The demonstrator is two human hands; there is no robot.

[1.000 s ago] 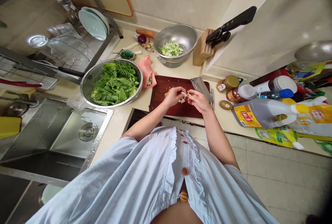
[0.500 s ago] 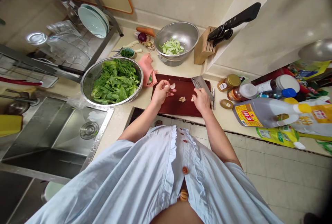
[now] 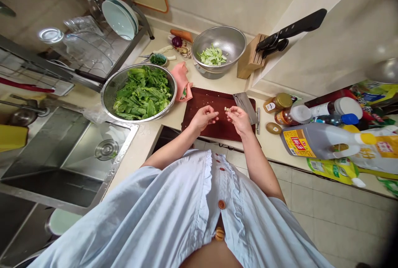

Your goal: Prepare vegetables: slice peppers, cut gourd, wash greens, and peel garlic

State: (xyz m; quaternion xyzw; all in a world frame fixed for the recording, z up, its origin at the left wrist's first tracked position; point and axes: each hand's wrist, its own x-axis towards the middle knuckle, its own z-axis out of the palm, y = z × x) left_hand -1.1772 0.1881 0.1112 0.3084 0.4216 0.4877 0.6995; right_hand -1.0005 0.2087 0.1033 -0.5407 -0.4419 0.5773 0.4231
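Observation:
Both hands are above a dark red cutting board (image 3: 199, 98) dotted with tiny pale bits. My right hand (image 3: 239, 119) pinches whitish garlic cloves (image 3: 226, 109) between thumb and fingertips. Opposite it, my left hand (image 3: 205, 119) has its thumb and fingers pressed together; what they hold, if anything, is too small to make out. A cleaver (image 3: 245, 105) lies flat on the board's right side, behind my right hand, and neither hand holds it.
A colander of leafy greens (image 3: 107, 109) stands left, beside the sink (image 3: 77, 148). Behind the board are a pink cloth (image 3: 182, 78), a metal bowl (image 3: 238, 46) with chopped stems and a knife block (image 3: 250, 59). Jars (image 3: 280, 101) and a large bottle (image 3: 317, 137) crowd the right.
The pinkish garlic clove in my left fingers no longer shows. My right hand has lifted garlic off the board, and the cloves that lay mid-board are not visible there. The hands are closer together.

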